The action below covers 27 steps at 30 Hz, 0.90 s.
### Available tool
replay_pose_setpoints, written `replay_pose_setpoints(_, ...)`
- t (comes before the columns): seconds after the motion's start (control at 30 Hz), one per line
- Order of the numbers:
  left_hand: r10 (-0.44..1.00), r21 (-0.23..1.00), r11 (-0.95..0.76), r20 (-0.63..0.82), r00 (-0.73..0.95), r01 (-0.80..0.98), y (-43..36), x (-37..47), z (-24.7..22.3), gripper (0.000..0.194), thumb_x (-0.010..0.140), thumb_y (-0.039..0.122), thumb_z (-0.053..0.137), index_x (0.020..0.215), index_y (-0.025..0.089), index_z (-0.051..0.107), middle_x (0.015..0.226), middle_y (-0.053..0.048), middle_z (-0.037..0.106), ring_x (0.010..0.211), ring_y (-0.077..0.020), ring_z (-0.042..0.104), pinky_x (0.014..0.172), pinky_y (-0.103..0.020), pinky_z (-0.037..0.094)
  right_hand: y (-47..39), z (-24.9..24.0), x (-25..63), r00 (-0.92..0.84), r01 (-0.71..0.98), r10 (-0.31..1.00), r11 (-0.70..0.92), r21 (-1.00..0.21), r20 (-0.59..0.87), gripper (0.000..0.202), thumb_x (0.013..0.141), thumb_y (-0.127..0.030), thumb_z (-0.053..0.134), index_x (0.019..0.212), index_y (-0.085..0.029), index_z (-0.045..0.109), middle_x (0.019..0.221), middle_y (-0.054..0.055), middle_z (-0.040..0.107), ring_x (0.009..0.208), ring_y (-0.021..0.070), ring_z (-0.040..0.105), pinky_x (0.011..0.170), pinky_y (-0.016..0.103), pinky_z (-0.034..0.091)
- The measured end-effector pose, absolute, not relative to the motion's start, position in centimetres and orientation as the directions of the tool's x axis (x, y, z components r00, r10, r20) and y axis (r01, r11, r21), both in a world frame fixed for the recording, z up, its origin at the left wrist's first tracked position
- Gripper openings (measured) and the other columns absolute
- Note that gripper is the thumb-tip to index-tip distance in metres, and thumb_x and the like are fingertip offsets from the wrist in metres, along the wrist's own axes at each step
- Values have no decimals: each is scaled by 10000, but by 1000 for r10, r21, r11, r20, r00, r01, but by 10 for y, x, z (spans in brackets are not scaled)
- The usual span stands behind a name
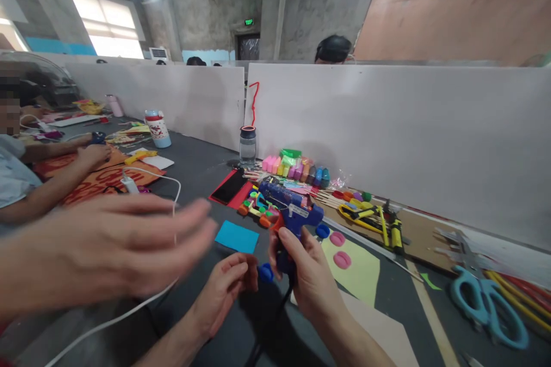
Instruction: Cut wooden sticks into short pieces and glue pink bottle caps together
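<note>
From here, another person's hand [112, 246] is blurred and cut off at the left. The glue gun [295, 212] sits in the right hand [312, 281], fingers clamped round its grip; its barrel slants far-left, the tip lost in clutter. The left hand's [226, 289] fingers curl beside a blue piece [266, 272]; whether they pinch anything, I can't tell.

A craft workshop: bare concrete walls [210, 17], scissors [477, 292], shared dark worktable [189, 157].
</note>
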<state>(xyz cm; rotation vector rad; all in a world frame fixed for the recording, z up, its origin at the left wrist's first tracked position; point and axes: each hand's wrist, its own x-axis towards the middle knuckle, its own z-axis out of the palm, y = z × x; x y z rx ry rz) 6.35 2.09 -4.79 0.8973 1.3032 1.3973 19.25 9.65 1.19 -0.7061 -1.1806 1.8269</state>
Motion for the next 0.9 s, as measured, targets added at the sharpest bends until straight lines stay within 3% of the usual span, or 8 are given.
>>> replay_pose_setpoints(0.1, 958, 990, 45, -80, -275, -130, 19, 64, -60, 266, 907, 368, 511, 966, 159, 665, 778, -56, 661, 720, -170, 638, 722, -313, 522, 110, 8, 199, -477, -199, 879, -134, -971, -24, 472, 740, -571, 759, 920, -163, 603, 600, -16, 603, 464, 85, 440, 399, 187, 309)
replay_pose_setpoints(0.27, 950, 981, 4, 58, -307, 195, 13, 58, -52, 222, 932, 322, 525, 990, 182, 688, 896, -80, 700, 844, -209, 647, 802, -346, 506, 134, -1, 210, -479, 78, 875, -43, -996, -75, 489, 761, -639, 690, 751, -157, 601, 460, -49, 467, 416, 77, 368, 398, 207, 240)
replay_pose_setpoints(0.4, 917, 850, -52, 248, -311, 524, 11, 43, -54, 237, 896, 270, 576, 1094, 220, 698, 1137, -108, 679, 1105, -289, 575, 1033, -497, 400, 142, -8, 212, -545, 271, 827, 16, -962, -140, 522, 778, -691, 619, 683, -178, 591, 464, -37, 464, 411, 93, 374, 400, 237, 219)
replay_pose_setpoints(0.5, 879, 725, -22, 341, -332, 688, 14, 32, -64, 292, 902, 243, 557, 1171, 209, 666, 1242, -131, 639, 1205, -326, 507, 1071, -589, 334, 141, -11, 210, -579, 379, 796, 69, -923, -178, 515, 802, -682, 560, 649, -191, 566, 468, -31, 466, 444, 112, 406, 442, 251, 264)
replay_pose_setpoints(0.67, 875, 575, 36, 377, -304, 817, 17, 26, -77, 259, 912, 223, 554, 1149, 200, 655, 1209, -117, 658, 1160, -299, 548, 1014, -546, 416, 141, -16, 209, -558, 527, 812, 187, -829, -172, 449, 839, -619, 495, 660, -209, 534, 505, -9, 499, 519, 165, 470, 542, 289, 322)
replay_pose_setpoints(0.9, 895, 464, 95, 348, -280, 881, 17, 26, -77, 234, 914, 238, 570, 1119, 172, 661, 1205, -115, 665, 1158, -307, 561, 994, -521, 429, 142, -23, 204, -521, 636, 846, 296, -712, -113, 384, 845, -594, 449, 693, -242, 471, 587, 9, 484, 576, 198, 437, 609, 322, 273)
